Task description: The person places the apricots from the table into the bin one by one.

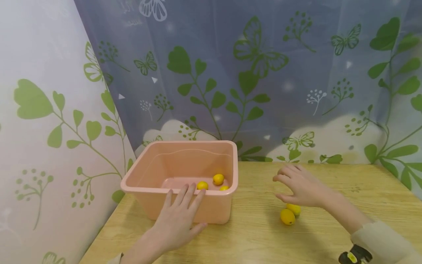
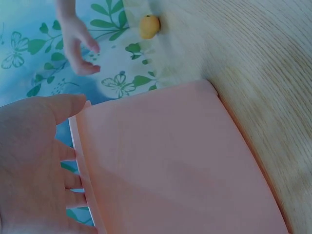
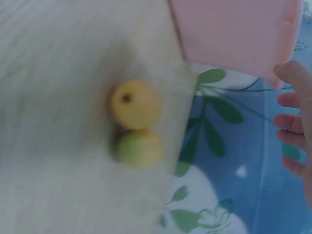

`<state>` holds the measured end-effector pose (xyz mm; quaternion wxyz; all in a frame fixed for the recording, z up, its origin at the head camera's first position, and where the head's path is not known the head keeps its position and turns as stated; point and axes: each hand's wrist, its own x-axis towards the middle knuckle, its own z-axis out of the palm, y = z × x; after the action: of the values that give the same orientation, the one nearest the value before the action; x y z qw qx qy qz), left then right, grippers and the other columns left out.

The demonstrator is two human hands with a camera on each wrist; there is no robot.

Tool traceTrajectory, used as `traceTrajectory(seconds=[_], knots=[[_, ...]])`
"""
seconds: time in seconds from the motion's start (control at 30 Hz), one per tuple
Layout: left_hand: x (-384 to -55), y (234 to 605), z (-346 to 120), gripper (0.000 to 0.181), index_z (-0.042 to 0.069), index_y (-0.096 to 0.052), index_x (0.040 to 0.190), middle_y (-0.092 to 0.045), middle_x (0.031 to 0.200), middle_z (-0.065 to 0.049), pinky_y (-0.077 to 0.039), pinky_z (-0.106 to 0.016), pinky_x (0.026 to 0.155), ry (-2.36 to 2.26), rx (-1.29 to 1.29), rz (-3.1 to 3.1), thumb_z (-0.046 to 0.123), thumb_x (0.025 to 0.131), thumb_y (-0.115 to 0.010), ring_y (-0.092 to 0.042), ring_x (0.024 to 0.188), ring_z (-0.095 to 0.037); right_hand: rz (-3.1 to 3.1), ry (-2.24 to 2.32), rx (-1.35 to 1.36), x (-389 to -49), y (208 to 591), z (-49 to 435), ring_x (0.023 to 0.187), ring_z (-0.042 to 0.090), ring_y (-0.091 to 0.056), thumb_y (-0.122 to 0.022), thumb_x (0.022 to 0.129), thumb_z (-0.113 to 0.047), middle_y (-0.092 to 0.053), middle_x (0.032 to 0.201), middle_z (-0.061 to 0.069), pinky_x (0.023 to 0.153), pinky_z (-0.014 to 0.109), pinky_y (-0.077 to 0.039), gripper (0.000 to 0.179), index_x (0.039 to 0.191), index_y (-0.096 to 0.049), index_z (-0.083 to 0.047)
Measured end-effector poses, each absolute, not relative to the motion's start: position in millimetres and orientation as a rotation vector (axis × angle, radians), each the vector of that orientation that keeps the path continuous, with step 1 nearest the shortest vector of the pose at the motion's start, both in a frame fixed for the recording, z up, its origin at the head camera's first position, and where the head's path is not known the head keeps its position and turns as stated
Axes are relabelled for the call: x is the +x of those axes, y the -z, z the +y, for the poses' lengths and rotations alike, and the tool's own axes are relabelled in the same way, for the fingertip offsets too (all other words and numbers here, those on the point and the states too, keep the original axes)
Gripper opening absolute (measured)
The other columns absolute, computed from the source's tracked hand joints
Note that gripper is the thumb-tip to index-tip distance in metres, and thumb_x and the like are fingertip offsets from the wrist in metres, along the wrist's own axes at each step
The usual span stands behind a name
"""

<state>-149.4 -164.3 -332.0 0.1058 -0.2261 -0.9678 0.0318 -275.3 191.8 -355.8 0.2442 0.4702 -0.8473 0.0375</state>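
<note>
A pink plastic bin (image 1: 215, 209) stands on the table with three small yellow lemons in it: one lemon (image 1: 218, 179) toward the back, another lemon (image 1: 202, 185) near the front wall, and a third lemon (image 1: 224, 188) mostly hidden by the rim. My left hand (image 1: 176, 222) lies against the bin's front, its extended fingers resting over the rim. To the right of the bin, my right hand (image 1: 303, 189) hovers with spread, slightly bent fingers and holds nothing. Below it, a yellow lemon (image 1: 287, 217) touches a greener lemon (image 3: 140, 148) on the tabletop.
The light wood table (image 1: 257, 234) runs back to a blue hanging cloth (image 1: 211, 91) printed with leaves and butterflies. A pale printed cloth (image 1: 66, 165) borders the left side. A dark device (image 1: 357, 254) sits by the right sleeve.
</note>
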Motion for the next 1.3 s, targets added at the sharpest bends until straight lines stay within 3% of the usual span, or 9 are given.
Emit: traceTrajectory(seconds=[0.6,1.3], knots=[[-149,332,-165,0.075,0.008,-0.030,0.145,-0.025,0.148,-0.019,-0.018,-0.063,0.102,-0.057,-0.665,-2.871,0.052,0.089,-0.052,-0.024,0.135,-0.036,-2.299,-0.011,1.364,-264,418,225,0.090,0.018,-0.050,-0.077,0.067,-0.049,-0.052,0.098,-0.001,0.074,0.041,-0.044,0.052,0.101,-0.063,-0.012],[-150,333,-166,0.075,0.009,-0.028,0.146,-0.024,0.149,-0.020,-0.018,-0.063,0.102,-0.080,-0.662,-2.881,0.053,0.089,-0.051,-0.024,0.135,-0.036,-2.305,0.007,1.388,-270,444,225,0.091,0.021,-0.048,-0.078,0.063,-0.052,-0.048,0.097,-0.001,0.076,0.043,-0.043,0.054,0.098,-0.062,-0.015]])
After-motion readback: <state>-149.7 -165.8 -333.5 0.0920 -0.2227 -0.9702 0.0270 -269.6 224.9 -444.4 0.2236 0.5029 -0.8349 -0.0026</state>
